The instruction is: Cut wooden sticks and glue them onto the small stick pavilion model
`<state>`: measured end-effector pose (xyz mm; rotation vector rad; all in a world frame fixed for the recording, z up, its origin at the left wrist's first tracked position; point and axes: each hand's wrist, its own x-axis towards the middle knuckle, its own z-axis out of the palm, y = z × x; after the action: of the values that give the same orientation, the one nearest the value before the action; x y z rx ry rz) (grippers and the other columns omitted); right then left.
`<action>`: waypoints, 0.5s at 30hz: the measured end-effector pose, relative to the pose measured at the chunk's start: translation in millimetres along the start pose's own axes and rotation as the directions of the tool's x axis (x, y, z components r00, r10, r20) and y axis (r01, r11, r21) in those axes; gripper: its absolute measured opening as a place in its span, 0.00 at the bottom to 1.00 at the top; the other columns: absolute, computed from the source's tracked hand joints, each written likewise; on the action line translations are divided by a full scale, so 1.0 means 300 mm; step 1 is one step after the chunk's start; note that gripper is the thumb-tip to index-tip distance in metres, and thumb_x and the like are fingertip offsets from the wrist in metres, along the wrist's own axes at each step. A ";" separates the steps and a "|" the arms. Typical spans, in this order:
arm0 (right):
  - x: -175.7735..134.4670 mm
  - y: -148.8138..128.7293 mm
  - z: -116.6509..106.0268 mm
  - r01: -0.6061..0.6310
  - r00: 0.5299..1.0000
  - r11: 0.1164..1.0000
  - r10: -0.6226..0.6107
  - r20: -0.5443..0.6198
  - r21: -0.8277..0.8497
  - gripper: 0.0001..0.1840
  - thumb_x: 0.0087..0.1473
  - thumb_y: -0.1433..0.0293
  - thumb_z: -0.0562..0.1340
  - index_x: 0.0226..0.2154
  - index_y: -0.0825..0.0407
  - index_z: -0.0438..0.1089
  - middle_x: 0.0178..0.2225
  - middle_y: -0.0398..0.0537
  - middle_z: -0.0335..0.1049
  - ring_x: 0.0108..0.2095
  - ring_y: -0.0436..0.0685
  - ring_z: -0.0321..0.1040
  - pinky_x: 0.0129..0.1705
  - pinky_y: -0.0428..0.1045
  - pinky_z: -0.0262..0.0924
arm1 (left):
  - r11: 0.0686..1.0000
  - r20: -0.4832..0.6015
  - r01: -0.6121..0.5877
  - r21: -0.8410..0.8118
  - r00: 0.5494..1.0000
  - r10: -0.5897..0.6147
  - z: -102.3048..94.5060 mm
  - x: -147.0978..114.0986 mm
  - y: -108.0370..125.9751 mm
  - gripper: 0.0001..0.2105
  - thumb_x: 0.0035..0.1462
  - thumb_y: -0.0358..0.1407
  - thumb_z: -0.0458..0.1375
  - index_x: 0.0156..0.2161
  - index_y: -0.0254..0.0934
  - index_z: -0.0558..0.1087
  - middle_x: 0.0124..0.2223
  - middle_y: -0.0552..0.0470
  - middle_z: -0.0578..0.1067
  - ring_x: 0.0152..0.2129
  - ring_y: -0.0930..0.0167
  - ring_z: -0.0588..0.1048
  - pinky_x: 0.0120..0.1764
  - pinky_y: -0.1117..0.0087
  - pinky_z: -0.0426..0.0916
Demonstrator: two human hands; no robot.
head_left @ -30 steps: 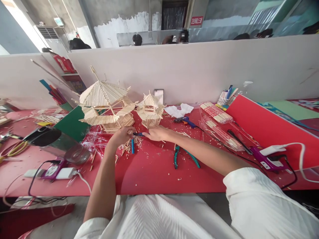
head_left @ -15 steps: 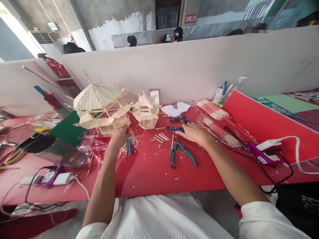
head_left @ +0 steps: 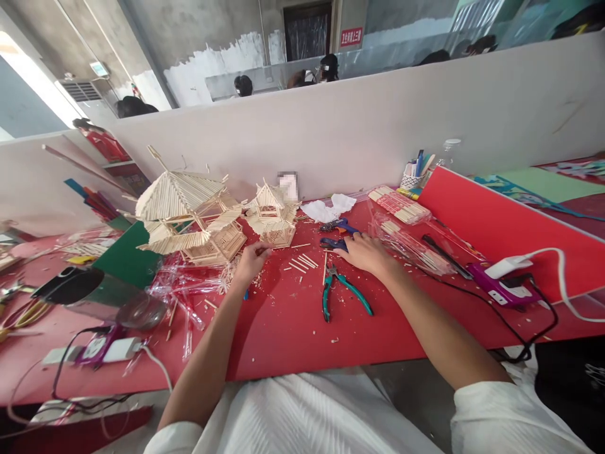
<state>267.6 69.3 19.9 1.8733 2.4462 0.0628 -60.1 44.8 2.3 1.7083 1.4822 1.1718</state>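
My left hand [head_left: 253, 261] is closed, fingertips pinched together, over the table just in front of the small stick pavilion [head_left: 271, 217]. Whatever it may hold is too small to make out. Left of it stands a larger stick pavilion [head_left: 189, 217] with a pointed roof. My right hand [head_left: 366, 253] lies low on the table, its thumb and fingers around the end of a dark blue tool [head_left: 332, 243]; the fingers partly hide the tool. Behind it lies a blue glue gun [head_left: 341, 225] with an orange trigger. Teal-handled pliers [head_left: 347, 293] and several short sticks [head_left: 302, 262] lie between my hands.
Packs of sticks [head_left: 399, 205] and a red board [head_left: 510, 233] are on the right, beside a purple power strip [head_left: 503, 287]. On the left are a clear jug [head_left: 108, 293], a green board [head_left: 130, 258] and another power strip [head_left: 97, 347]. A white partition [head_left: 378, 120] stands behind.
My left hand has moved right, from the larger pavilion's base and stick pile to in front of the small pavilion. My right hand stays at the dark blue tool. The view has shifted slightly.
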 end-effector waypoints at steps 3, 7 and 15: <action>-0.007 -0.022 0.003 0.026 1.000 0.999 -0.026 -0.009 -0.043 0.33 0.66 0.51 0.52 0.55 0.64 0.66 0.54 0.73 0.66 0.55 0.74 0.63 0.50 0.60 0.60 | 0.995 -0.029 0.040 -0.094 0.999 -0.043 0.009 0.004 0.008 0.18 0.48 0.47 0.66 0.39 0.35 0.80 0.31 0.49 0.79 0.30 0.67 0.75 0.35 0.68 0.68; -0.038 -0.073 -0.040 0.087 0.992 0.992 -0.094 -0.079 -0.089 0.25 0.66 0.57 0.55 0.55 0.61 0.66 0.54 0.70 0.66 0.56 0.72 0.62 0.52 0.61 0.59 | 0.988 -0.020 0.077 -0.135 0.997 -0.080 0.015 0.015 0.008 0.20 0.45 0.49 0.69 0.37 0.35 0.80 0.31 0.48 0.79 0.29 0.67 0.76 0.34 0.70 0.66; -0.043 -0.312 -0.147 0.545 0.813 0.831 -0.556 -0.174 -0.110 0.23 0.69 0.64 0.51 0.61 0.57 0.60 0.54 0.63 0.70 0.50 0.65 0.70 0.45 0.55 0.64 | 0.980 0.059 0.128 -0.155 0.991 -0.120 0.047 0.068 0.004 0.21 0.41 0.51 0.70 0.32 0.33 0.81 0.29 0.48 0.79 0.25 0.69 0.73 0.31 0.69 0.66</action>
<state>177.6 32.5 57.7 1.1062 2.9851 0.2983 -46.9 66.0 2.1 1.5061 1.4053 1.1415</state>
